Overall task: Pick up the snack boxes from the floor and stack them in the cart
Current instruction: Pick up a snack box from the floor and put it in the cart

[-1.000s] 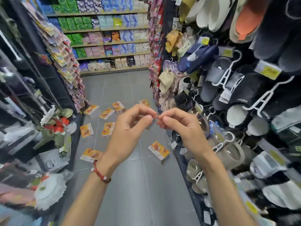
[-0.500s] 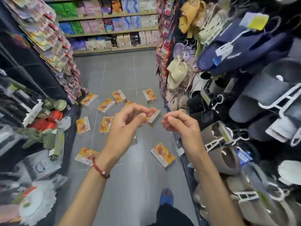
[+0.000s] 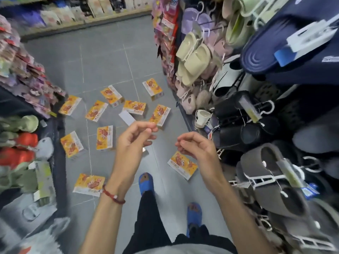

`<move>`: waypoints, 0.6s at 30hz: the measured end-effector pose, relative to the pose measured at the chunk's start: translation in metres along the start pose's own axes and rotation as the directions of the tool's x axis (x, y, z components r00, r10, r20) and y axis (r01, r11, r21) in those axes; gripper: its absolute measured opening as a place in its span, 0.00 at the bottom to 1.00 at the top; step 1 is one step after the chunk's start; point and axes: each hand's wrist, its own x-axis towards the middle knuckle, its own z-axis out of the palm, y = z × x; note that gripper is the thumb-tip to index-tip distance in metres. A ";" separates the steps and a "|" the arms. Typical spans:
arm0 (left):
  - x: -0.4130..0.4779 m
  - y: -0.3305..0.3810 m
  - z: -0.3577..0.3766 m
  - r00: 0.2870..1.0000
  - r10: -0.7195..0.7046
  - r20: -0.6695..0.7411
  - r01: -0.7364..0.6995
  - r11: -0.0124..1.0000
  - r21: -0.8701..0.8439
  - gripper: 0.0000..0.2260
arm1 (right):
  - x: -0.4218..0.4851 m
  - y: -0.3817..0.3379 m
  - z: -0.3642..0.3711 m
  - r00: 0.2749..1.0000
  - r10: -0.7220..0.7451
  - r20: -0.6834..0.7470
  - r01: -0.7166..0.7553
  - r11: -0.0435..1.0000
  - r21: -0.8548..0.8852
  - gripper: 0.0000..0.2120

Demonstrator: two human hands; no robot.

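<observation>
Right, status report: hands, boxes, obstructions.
Left hand and right hand raised, fingers curled, empty. Snack boxes scattered on floor, none picked up. Cart not in view. Hanging slippers crowd right side.

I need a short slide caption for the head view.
Left hand and right hand, both empty, above snack boxes scattered on the aisle floor.
</observation>
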 end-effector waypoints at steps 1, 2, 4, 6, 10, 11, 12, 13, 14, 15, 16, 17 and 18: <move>0.017 -0.008 -0.005 1.000 -0.029 0.002 0.029 0.999 -0.016 0.09 | 0.011 0.006 0.005 0.999 0.013 -0.035 -0.012 1.000 0.008 0.10; 0.036 -0.017 -0.010 0.998 -0.063 0.016 0.063 0.998 -0.027 0.09 | 0.024 0.014 0.011 0.996 0.028 -0.079 -0.026 0.999 0.020 0.09; 0.067 -0.032 -0.017 0.990 -0.127 0.066 0.129 0.991 -0.030 0.10 | 0.044 0.028 0.022 0.983 0.069 -0.173 -0.062 0.997 0.047 0.05; 0.101 -0.050 -0.022 0.971 -0.183 0.154 0.184 0.983 0.007 0.09 | 0.066 0.045 0.032 0.952 0.113 -0.284 -0.088 0.991 0.098 0.06; 0.156 -0.093 -0.025 0.922 -0.293 0.255 0.276 0.956 0.100 0.11 | 0.099 0.079 0.039 0.900 0.188 -0.394 -0.143 0.980 0.140 0.03; 0.165 -0.106 -0.023 0.903 -0.329 0.278 0.304 0.944 0.130 0.12 | 0.104 0.089 0.039 0.887 0.209 -0.412 -0.168 0.977 0.135 0.05; 0.172 -0.119 -0.019 0.882 -0.366 0.298 0.331 0.929 0.164 0.12 | 0.110 0.099 0.037 0.871 0.231 -0.433 -0.195 0.973 0.127 0.08; 0.178 -0.134 -0.015 0.860 -0.404 0.313 0.356 0.913 0.200 0.11 | 0.114 0.111 0.035 0.853 0.257 -0.455 -0.221 0.966 0.130 0.09; 0.183 -0.145 -0.010 0.842 -0.432 0.322 0.374 0.899 0.227 0.11 | 0.118 0.121 0.032 0.832 0.279 -0.480 -0.245 0.960 0.134 0.09; 0.188 -0.160 -0.004 0.825 -0.457 0.333 0.391 0.886 0.248 0.12 | 0.125 0.134 0.028 0.811 0.303 -0.501 -0.266 0.953 0.144 0.09; 0.194 -0.177 0.003 0.809 -0.481 0.340 0.407 0.873 0.267 0.12 | 0.132 0.148 0.024 0.790 0.322 -0.521 -0.287 0.946 0.149 0.09; 0.198 -0.195 0.009 0.793 -0.502 0.345 0.421 0.862 0.283 0.12 | 0.140 0.166 0.021 0.772 0.341 -0.536 -0.302 0.939 0.162 0.08; 0.202 -0.214 0.014 0.777 -0.524 0.348 0.439 0.848 0.296 0.12 | 0.147 0.184 0.018 0.751 0.364 -0.550 -0.329 0.930 0.166 0.06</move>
